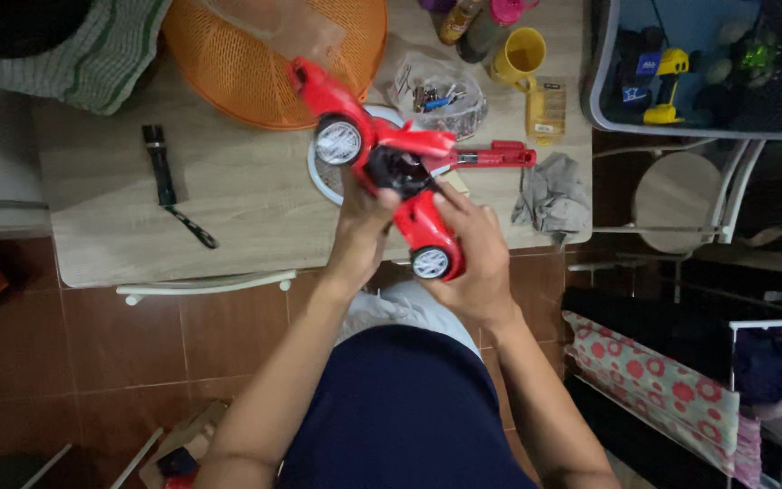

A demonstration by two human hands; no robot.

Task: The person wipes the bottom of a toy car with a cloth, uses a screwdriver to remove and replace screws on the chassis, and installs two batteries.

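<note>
A red toy car [382, 154] with white wheels is held above the near edge of a light wooden table [228, 199]. Its front points away to the upper left, and one door sticks out open to the right. My left hand [361, 222] grips the car from below at its middle. Around the rear end, by the back wheel, my right hand [471, 254] is closed. A red-handled screwdriver [495, 156] lies on the table just behind the car. Under the car shows part of a white round plate [323, 177].
An orange mesh cover [255, 54], a black torch with a strap [163, 167], a clear bag of small parts [436, 95], a yellow mug [518, 56] and a grey rag [554, 195] lie on the table. A grey bin with a yellow drill [672, 77] and a round stool [676, 190] stand right.
</note>
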